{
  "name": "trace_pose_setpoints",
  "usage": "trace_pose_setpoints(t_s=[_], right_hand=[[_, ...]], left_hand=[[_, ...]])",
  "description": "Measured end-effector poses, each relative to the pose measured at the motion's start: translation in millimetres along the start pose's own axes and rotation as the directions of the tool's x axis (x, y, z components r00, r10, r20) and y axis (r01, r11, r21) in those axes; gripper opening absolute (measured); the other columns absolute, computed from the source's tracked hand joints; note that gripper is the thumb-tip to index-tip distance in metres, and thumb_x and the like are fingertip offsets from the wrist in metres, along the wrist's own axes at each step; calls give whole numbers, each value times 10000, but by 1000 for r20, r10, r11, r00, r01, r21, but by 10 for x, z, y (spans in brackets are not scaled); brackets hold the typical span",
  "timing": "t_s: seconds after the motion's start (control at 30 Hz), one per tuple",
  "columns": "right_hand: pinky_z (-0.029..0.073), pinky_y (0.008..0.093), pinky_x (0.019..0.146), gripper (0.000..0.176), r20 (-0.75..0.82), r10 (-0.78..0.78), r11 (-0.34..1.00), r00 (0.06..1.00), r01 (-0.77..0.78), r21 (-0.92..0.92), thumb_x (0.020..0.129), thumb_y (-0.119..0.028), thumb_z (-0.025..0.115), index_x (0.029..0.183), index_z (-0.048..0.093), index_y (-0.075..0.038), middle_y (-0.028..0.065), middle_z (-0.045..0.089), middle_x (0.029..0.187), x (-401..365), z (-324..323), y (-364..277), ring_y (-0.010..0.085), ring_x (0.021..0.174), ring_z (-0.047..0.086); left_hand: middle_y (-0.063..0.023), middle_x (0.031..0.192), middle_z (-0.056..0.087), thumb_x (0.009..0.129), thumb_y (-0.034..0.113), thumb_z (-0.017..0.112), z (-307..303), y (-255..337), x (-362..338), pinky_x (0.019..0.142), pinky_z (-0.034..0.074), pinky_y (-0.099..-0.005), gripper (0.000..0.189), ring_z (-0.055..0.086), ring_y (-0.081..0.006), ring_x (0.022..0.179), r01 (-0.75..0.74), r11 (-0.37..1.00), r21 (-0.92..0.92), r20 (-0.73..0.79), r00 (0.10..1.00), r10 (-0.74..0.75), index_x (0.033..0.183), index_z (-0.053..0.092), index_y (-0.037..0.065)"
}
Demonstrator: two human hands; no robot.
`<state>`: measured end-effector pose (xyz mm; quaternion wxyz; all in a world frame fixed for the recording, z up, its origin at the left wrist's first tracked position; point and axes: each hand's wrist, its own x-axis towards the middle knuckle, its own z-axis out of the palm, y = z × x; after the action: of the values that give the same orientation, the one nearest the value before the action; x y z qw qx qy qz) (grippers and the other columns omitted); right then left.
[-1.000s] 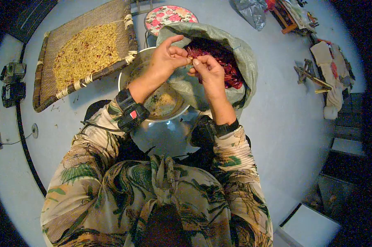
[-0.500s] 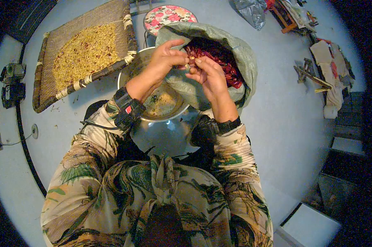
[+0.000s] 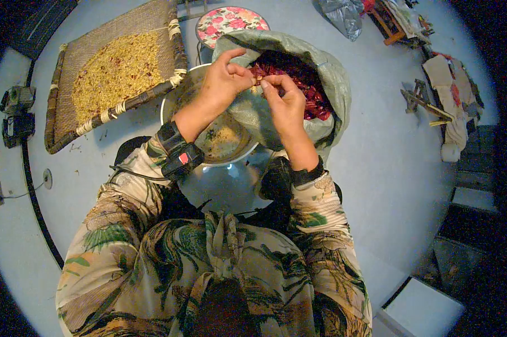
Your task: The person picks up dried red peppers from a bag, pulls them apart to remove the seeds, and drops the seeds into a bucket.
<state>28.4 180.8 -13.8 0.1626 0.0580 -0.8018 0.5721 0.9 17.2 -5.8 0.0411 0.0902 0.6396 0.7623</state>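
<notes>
Both of my hands meet above the near left edge of a green woven sack point(image 3: 248, 121), which holds dark red dried peppers point(image 3: 315, 101). Between their fingertips is a small reddish-brown piece, likely a dried pepper point(image 3: 258, 81). My left hand point(image 3: 225, 81) pinches it from the left, index finger raised. From the right, my right hand point(image 3: 287, 104) pinches it with thumb and fingers. Beneath my left wrist sits a wide metal basin point(image 3: 220, 185) with small yellowish and dark bits inside.
A woven tray point(image 3: 54, 121) of yellow seeds with red flecks lies at the left. Behind the basin stands a round flowered stool point(image 3: 231, 25). A grey plastic bag point(image 3: 343, 19) and a small wooden stand point(image 3: 422, 101) are at the right.
My left hand has shifted slightly left and its wrist has turned. The fingers of my right hand have closed in more around the small piece, and that hand has rotated a little.
</notes>
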Motion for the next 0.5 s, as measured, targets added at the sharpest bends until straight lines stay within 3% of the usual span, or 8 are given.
trace_pose_setpoints(t_s=[0.23, 0.5], right_hand=[[490, 353, 626, 119, 28, -67, 993, 997, 70, -95, 840, -139, 657, 868, 652, -24, 115, 668, 813, 2, -6, 9, 236, 674, 619], [495, 409, 613, 165, 74, -10, 981, 997, 24, -194, 834, -187, 641, 841, 620, -24, 164, 647, 785, -40, -25, -46, 309, 678, 635]], left_hand=[[-91, 912, 653, 788, -23, 701, 9, 7, -11, 771, 534, -266, 665, 653, -151, 824, -10, 1000, 21, 54, 999, 9, 1378, 397, 18], [-80, 883, 662, 770, -30, 701, 34, 3, -42, 734, 521, -243, 668, 633, -121, 777, -18, 995, 93, 63, 998, 12, 1372, 416, 19]])
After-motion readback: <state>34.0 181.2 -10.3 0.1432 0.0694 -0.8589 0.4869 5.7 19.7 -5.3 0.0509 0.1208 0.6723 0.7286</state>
